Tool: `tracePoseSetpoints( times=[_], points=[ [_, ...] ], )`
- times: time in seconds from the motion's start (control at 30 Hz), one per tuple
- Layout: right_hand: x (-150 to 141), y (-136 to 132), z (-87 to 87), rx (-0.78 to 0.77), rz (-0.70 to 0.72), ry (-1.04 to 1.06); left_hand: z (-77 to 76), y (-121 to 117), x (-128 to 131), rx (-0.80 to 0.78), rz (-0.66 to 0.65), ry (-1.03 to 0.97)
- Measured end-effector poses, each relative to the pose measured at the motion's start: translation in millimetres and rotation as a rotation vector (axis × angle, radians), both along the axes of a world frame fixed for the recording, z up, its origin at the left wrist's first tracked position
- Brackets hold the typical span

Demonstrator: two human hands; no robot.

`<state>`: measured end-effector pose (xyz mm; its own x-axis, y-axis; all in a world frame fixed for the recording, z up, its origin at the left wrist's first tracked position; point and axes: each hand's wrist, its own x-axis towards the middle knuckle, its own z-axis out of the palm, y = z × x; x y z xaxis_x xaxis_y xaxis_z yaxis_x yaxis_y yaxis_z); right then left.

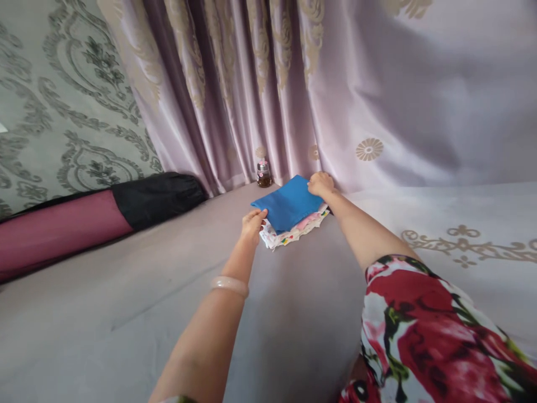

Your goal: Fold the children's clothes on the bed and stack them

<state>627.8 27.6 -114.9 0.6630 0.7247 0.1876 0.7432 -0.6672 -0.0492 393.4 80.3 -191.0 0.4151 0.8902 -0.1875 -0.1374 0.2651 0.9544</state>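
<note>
A folded blue cloth (289,202) lies on top of a small stack of folded, patterned white fabric (277,240). At its near left corner, my left hand (253,225) pinches the blue cloth between thumb and fingers. My right hand (321,184) is closed at the far right edge of the same cloth, its fingertips mostly hidden from view. Some pink fabric shows between the blue cloth and the white layers beneath it.
The stack rests on a grey sheet (168,313). Behind it stands a small dark jar (264,174) with a silver top, against lilac curtains (235,101). A long maroon and black roll (84,218) lies along the patterned wall at left.
</note>
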Motion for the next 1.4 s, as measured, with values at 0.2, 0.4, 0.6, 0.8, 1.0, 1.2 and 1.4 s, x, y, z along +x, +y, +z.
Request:
tracePoseSetpoints(
  times=[0.2,0.4,0.6,0.8,1.0,1.2,1.4],
  points=[
    [7,8,-10.5,0.002,-0.019,-0.056,-12.8,-3,10,-0.052,-0.006,0.03],
    [14,8,-14.9,0.0,-0.066,-0.05,-20.3,-2,14,-0.043,-0.023,0.075],
    [11,3,-35.3,-0.013,-0.076,-0.031,-31.0,-3,15,-0.013,0.02,0.149],
    [6,8,-58.4,0.018,0.055,-0.009,-51.8,0,-24,0.139,0.123,0.206],
    [-3,12,-83.5,-0.005,0.165,0.156,-73.7,23,-141,0.678,0.047,0.817],
    [4,10,-102.1,-0.025,0.108,0.228,-82.7,28,-281,0.892,0.147,1.425],
    [-15,19,-88.2,0.012,0.161,0.17,-75.5,7,-318,0.858,0.185,1.629]
  ],
)
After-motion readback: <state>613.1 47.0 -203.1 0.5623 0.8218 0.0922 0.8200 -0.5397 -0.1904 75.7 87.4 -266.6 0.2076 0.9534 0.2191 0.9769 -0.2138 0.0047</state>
